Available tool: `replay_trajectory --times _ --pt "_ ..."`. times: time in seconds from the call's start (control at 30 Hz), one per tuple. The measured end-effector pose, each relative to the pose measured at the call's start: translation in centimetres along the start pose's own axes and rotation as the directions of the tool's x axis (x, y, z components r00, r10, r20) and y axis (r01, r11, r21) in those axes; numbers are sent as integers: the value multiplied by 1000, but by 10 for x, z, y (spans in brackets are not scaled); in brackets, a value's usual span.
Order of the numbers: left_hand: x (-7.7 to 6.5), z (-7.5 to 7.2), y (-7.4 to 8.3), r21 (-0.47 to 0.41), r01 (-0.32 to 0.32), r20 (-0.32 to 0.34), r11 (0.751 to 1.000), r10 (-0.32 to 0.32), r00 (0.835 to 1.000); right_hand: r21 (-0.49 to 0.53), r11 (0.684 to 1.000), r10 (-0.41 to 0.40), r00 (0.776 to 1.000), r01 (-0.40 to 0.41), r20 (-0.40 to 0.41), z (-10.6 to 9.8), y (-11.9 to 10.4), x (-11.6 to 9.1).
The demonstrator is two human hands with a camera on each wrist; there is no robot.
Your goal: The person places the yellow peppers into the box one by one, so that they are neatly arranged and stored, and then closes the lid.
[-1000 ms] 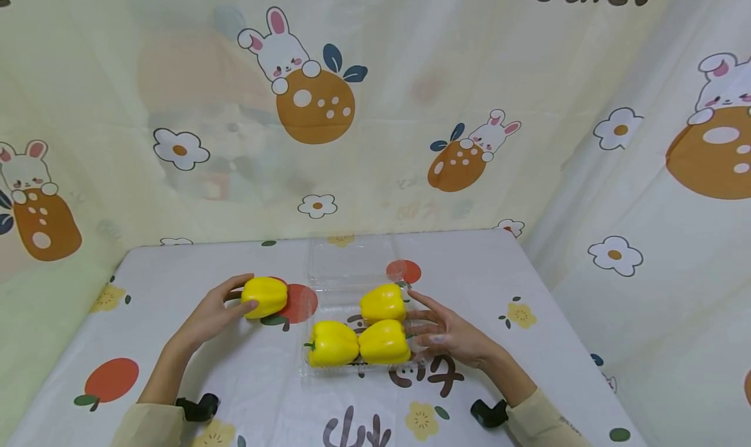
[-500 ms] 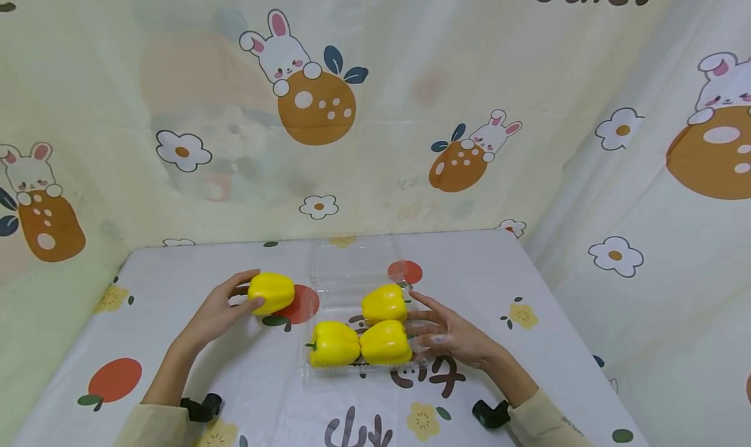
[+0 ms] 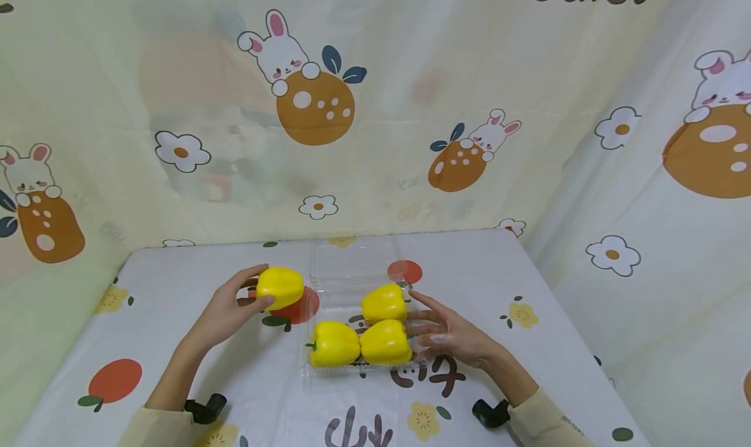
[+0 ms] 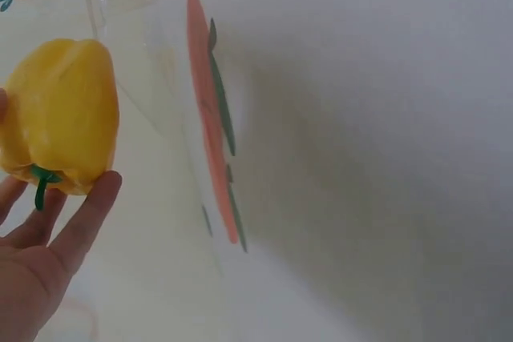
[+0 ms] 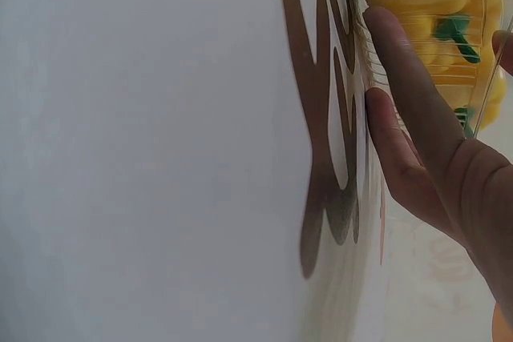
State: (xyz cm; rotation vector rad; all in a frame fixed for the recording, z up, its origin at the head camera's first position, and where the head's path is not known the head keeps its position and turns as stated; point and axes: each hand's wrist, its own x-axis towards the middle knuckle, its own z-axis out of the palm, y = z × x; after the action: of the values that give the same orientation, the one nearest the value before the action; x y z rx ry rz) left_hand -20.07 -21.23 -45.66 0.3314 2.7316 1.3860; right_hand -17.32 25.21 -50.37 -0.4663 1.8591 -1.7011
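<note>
A yellow bell pepper is gripped between the thumb and fingers of my left hand, raised over the table left of a clear plastic container. Its green stem points back toward the palm in the left wrist view. The clear container stands with its lid laid back. Inside are a back-right pepper, a front-left pepper and a front-right pepper; its back-left part holds none. My right hand rests with extended fingers against the container's right wall.
A white cloth with printed fruit, flowers and lettering covers the table. Behind it hangs a printed rabbit curtain, which also encloses both sides. Black wrist mounts sit at both wrists.
My left hand has carried its bell pepper rightward and slightly farther back, closer to the container. The right hand, the container and the peppers inside have stayed put.
</note>
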Motion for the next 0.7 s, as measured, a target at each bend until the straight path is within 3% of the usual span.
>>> replay_trajectory --times 0.4,0.7 --pt "-3 1 19 -19 -45 3 999 45 999 -9 1000 20 1000 -20 -19 2 -2 -1" --pt "-6 12 29 -53 -86 25 995 87 996 -18 999 32 999 -33 -31 3 -3 0"
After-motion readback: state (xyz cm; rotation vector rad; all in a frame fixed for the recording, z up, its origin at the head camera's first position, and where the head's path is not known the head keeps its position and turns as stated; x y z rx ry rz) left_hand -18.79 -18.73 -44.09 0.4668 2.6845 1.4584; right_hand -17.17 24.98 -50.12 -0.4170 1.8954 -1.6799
